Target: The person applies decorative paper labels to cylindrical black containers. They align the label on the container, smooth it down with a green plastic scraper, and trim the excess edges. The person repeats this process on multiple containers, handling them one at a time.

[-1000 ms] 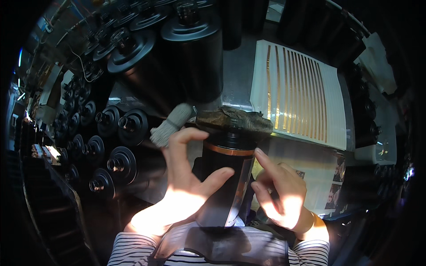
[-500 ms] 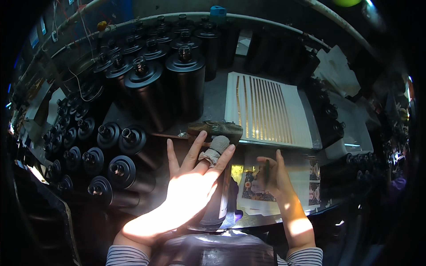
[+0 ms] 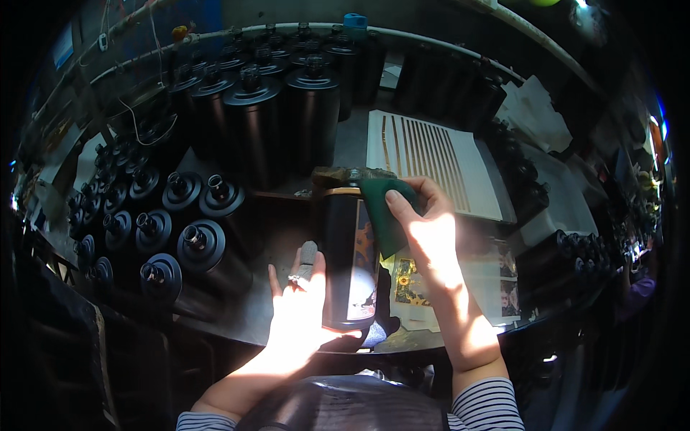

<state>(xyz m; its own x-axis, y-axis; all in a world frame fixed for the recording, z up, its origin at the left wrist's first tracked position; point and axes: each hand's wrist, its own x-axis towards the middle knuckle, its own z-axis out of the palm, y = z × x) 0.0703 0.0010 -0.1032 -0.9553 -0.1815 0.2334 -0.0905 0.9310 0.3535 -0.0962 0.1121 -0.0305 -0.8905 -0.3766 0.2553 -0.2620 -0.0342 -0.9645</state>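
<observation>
A black bottle [image 3: 336, 255] lies in front of me, its neck end hidden behind a worn, brownish block [image 3: 345, 176]. It carries a patterned decal [image 3: 361, 276] along its right side and a gold stripe [image 3: 343, 191] near the far end. My left hand [image 3: 298, 316] rests against the bottle's left side near the close end, fingers stretched out and thumb along the base. Grey cloth-like wrapping covers one finger. Between the thumb and fingers of my right hand [image 3: 424, 215] is a flat green scraper [image 3: 387, 223], lying at the bottle's upper right.
Several black bottles [image 3: 251, 122] stand at the back left, with more bottles [image 3: 201, 244] at the left. A white sheet with gold strips [image 3: 431, 158] lies beyond the work spot. Printed decal sheets [image 3: 460, 287] lie right of the bottle; a pale container [image 3: 553, 208] stands farther right.
My left hand has drawn back from the bottle's far end to its near left side. My right hand has moved up and left, bringing the green scraper to the bottle.
</observation>
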